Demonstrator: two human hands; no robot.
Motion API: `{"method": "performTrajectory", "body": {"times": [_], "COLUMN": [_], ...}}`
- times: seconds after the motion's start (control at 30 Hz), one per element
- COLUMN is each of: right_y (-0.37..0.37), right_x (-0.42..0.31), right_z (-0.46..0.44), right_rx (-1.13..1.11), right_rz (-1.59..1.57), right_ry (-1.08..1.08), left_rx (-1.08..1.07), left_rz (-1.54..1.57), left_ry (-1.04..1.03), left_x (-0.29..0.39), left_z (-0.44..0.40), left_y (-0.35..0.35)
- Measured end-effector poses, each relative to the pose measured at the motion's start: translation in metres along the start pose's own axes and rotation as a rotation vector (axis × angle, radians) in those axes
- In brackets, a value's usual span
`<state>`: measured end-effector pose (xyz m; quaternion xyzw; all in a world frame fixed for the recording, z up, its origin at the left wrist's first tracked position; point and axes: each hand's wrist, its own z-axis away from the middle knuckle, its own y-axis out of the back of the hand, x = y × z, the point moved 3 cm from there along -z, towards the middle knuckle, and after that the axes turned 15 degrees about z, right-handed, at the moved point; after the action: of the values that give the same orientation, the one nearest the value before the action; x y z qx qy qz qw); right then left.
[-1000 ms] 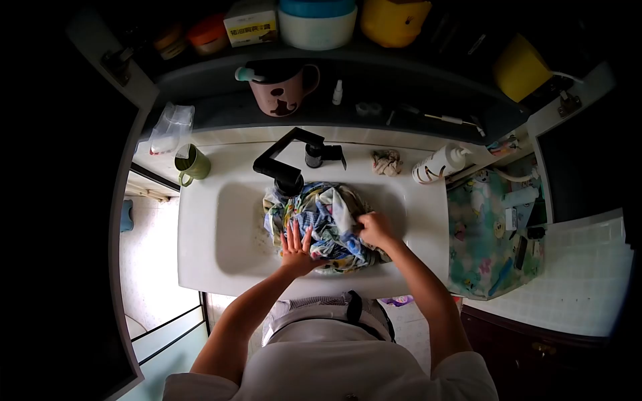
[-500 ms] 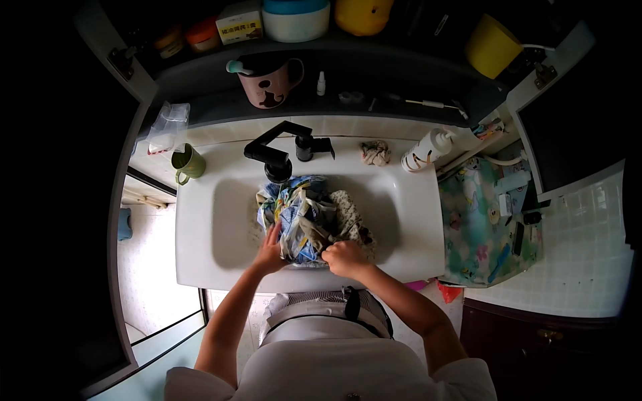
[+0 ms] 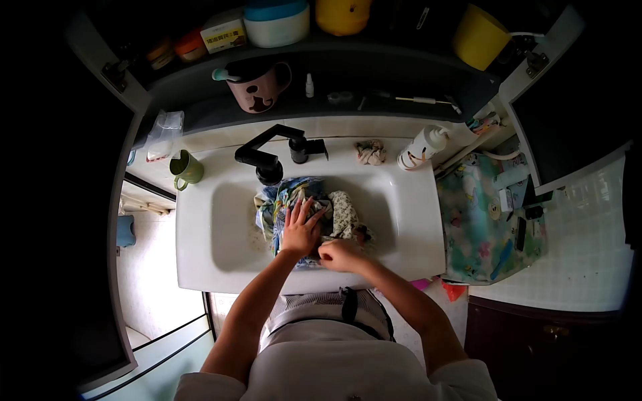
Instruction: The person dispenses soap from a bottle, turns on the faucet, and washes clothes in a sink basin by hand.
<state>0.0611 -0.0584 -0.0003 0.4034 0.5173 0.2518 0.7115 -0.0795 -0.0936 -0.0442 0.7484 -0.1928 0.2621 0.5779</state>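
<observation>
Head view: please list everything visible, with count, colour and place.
Sink: 1, white, centre
Cloths: count unclear, multicoloured, in sink
Faucet: 1, black, over sink
Mug: 1, green, left rim
Bottle: 1, white, right rim
Rag: 1, beige, beside bottle
Mat: 1, green, right
Small items: several, mixed, on mat
Cup: 1, pink, lower shelf
Vial: 1, white, lower shelf
Containers: several, mixed colours, upper shelf
Bag: 1, clear, left
Left hand: 1, bare, on cloths
Right hand: 1, bare, on cloths
Shirt: 1, white, bottom

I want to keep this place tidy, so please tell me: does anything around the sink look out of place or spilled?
Only mildly: a crumpled cloth lies on the sink's back rim, apart from the fabric pile in the basin. No clear spill is visible.
</observation>
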Motion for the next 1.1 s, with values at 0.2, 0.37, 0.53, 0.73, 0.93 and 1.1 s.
{"method": "performTrajectory", "body": {"times": [0.2,0.37,0.53,0.73,0.93,1.1], "right_y": [-0.002,-0.052,-0.055,-0.064,-0.079,-0.090], "right_x": [0.095,0.065,0.037,0.078,0.122,0.132], "right_z": [-0.028,-0.036,-0.031,-0.046,-0.059,-0.056], "right_rx": [0.625,0.526,0.669,0.671,0.677,0.445], "right_rz": [0.028,-0.002,0.263,0.293,0.243,0.039], "right_ry": [-0.645,-0.821,-0.710,-0.558,-0.486,-0.631], "left_rx": [-0.005,-0.008,-0.007,0.023,0.014,-0.031], "left_rz": [-0.020,0.045,0.079,0.042,-0.037,-0.042], "left_ry": [0.013,-0.031,-0.075,-0.057,0.025,0.078], "left_x": [0.001,-0.008,-0.028,-0.038,-0.035,-0.025], "left_z": [0.007,0.015,0.013,0.004,-0.001,-0.003], "left_y": [0.007,0.009,-0.005,-0.026,-0.038,-0.028]}}
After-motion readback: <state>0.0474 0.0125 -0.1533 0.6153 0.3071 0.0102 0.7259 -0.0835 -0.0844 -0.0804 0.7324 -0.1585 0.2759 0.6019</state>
